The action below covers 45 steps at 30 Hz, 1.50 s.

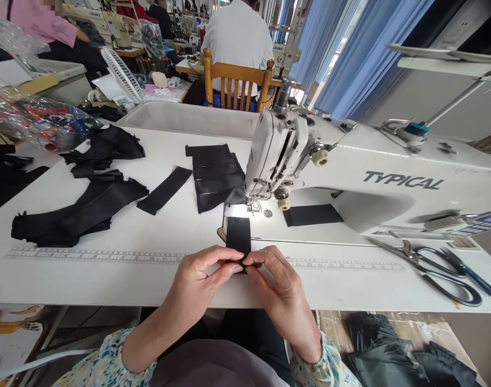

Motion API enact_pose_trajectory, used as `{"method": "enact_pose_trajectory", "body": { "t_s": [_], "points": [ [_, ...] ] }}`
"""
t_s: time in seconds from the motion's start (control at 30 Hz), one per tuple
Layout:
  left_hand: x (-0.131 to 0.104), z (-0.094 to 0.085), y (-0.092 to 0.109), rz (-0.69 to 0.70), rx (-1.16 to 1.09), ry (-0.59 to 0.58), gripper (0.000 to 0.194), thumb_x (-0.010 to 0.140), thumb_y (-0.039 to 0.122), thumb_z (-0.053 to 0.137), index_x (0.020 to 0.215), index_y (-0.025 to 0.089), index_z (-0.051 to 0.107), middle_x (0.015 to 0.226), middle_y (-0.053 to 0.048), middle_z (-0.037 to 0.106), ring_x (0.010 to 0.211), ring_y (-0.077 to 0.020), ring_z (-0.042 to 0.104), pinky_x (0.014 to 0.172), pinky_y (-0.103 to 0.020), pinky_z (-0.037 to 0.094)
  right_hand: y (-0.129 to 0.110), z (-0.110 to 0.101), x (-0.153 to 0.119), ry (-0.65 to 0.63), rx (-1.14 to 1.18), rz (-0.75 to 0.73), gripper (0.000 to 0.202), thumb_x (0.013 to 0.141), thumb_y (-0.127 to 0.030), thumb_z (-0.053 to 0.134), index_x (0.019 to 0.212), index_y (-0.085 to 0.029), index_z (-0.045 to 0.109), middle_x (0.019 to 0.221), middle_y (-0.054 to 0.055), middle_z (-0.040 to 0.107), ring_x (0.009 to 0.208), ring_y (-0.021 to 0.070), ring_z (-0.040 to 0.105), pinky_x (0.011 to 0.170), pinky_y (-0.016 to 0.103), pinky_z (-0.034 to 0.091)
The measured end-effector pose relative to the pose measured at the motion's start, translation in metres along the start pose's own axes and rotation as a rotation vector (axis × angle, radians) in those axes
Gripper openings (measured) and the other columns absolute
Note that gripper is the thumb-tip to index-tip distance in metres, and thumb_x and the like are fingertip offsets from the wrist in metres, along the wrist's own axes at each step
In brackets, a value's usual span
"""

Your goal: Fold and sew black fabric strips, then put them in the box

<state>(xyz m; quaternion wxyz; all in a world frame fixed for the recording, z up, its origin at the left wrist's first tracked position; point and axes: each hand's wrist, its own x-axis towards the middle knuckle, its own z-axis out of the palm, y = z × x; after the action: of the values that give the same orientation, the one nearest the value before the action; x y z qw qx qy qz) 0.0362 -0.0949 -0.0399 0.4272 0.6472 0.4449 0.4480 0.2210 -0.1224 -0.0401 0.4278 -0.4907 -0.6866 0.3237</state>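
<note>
A narrow black fabric strip (238, 232) runs from the presser foot of the white sewing machine (326, 156) toward me over the table edge of the machine bed. My left hand (207, 271) pinches its near part between thumb and fingers. Close beside it, my right hand (275, 277) pinches the same strip, the fingertips of both hands almost touching. Folded black fabric pieces (215, 174) lie just left of the needle area. Another black strip (313, 215) rests under the machine arm. What is between the fingertips is mostly hidden.
Scissors (426, 263) and a blue-handled small tool (473, 274) lie at the right. Black fabric piles (80, 209) and a single strip (165, 190) are on the left. A printed ruler (108, 255) crosses the white table. A person in white (237, 40) sits ahead.
</note>
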Motion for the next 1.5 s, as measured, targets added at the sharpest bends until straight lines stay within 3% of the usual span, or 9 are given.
{"method": "enact_pose_trajectory", "body": {
  "t_s": [0.27,0.43,0.63,1.13,1.5],
  "points": [
    [0.0007,0.0007,-0.0011,-0.049,-0.004,0.000,0.012,0.086,0.016,0.072,0.094,0.024,0.078,0.088,0.003,0.080,0.078,-0.0119,0.075,0.068,-0.012,0.059,0.0007,0.0005,-0.0001,-0.006,0.043,0.025,0.017,0.101,-0.014,0.052,0.104,-0.028,0.062,0.097,0.000,0.060,0.091,0.0146,0.058,0.081,0.029,0.047],
    [0.0022,0.0003,-0.0027,0.065,0.046,-0.035,0.013,0.089,0.014,0.071,0.095,0.022,0.079,0.082,0.002,0.078,0.070,-0.0105,0.072,0.065,-0.014,0.057,0.0002,-0.0009,0.0003,-0.005,0.026,0.058,0.017,0.100,-0.013,0.053,0.106,-0.026,0.062,0.099,0.001,0.062,0.094,0.0158,0.060,0.082,0.030,0.048],
    [-0.0003,0.0017,-0.0083,0.216,0.165,-0.015,0.016,0.091,0.010,0.069,0.100,0.021,0.077,0.088,-0.001,0.078,0.073,-0.0131,0.073,0.069,-0.019,0.058,0.0000,0.0026,-0.0020,0.022,-0.134,-0.032,0.018,0.100,-0.010,0.049,0.108,-0.023,0.061,0.097,0.005,0.062,0.094,0.0212,0.058,0.080,0.037,0.050],
    [-0.0045,0.0041,-0.0068,0.268,0.258,-0.023,0.013,0.098,0.010,0.058,0.096,0.019,0.067,0.087,-0.002,0.071,0.077,-0.0121,0.068,0.071,-0.021,0.054,-0.0027,0.0044,-0.0032,0.024,-0.238,-0.088,0.017,0.102,-0.009,0.046,0.107,-0.021,0.057,0.097,0.006,0.060,0.092,0.0225,0.053,0.078,0.039,0.047],
    [-0.0050,0.0025,-0.0048,0.301,0.301,-0.021,0.014,0.099,0.008,0.057,0.098,0.020,0.064,0.090,-0.003,0.068,0.081,-0.0134,0.065,0.074,-0.024,0.052,-0.0067,0.0029,-0.0014,-0.004,-0.179,-0.052,0.017,0.102,-0.011,0.044,0.103,-0.022,0.058,0.095,0.006,0.060,0.091,0.0220,0.054,0.078,0.039,0.047]
  ]
}}
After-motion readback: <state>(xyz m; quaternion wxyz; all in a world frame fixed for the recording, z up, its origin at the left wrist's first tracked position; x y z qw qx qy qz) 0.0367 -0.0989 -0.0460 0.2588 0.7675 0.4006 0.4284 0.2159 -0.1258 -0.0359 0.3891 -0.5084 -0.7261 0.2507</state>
